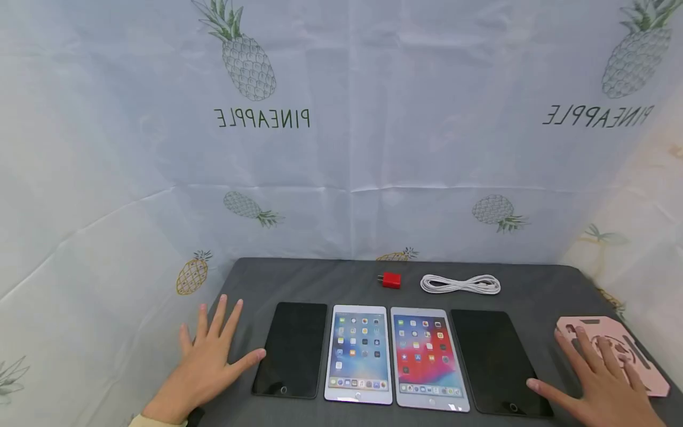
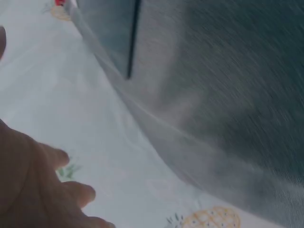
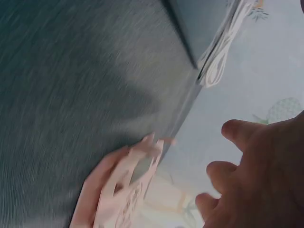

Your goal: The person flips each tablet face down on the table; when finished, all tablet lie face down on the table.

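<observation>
Pale pineapple-print cloth backdrop (image 1: 373,118) behind and beside a dark grey table (image 1: 331,279).

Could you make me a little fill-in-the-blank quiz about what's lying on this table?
1. ____ tablets lie in a row on the grey table.
2. The small charger plug behind them is ____ in colour.
3. The right hand rests partly on a ____ stand.
4. The coiled cable is ____.

Missing words: four; red; pink; white

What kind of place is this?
Probably a staged tabletop set-up, not a lived-in room: a pineapple-print cloth backdrop surrounds a grey table with four tablets in a neat row.
</observation>
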`<state>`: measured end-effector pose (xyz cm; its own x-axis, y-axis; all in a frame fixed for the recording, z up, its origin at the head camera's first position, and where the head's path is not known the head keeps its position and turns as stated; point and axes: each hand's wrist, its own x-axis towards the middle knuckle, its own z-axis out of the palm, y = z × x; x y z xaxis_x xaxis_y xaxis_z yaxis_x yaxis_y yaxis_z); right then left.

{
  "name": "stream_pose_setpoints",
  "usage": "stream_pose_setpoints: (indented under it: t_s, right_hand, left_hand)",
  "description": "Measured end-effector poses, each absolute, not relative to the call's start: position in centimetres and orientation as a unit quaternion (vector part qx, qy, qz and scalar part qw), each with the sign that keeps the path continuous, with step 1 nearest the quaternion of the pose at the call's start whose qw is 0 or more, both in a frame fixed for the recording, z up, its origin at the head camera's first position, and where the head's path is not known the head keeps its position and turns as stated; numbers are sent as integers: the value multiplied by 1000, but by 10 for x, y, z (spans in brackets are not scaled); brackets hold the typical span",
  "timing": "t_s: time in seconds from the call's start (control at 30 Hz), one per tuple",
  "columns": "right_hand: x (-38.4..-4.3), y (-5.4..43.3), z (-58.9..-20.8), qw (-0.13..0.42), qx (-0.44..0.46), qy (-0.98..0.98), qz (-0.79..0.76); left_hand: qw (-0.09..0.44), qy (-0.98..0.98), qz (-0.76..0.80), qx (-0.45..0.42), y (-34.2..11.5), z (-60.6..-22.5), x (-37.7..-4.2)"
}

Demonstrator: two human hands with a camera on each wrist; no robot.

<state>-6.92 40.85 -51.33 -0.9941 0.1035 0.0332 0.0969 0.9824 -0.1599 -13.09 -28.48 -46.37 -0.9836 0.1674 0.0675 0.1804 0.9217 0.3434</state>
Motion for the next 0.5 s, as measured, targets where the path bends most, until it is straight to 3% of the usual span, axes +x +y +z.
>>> stream_pose_setpoints:
  t_s: [0.23,0.5]
  right_hand:
    - [-89,398,-495,-20,-10,-990,140]
    - [-111,366,-482,-29,-2,-985,168]
  left_hand:
    - [22,-966,-228,-117,-240,-462,-139]
    - [28,-949,-268,-165,-136,-458,-145]
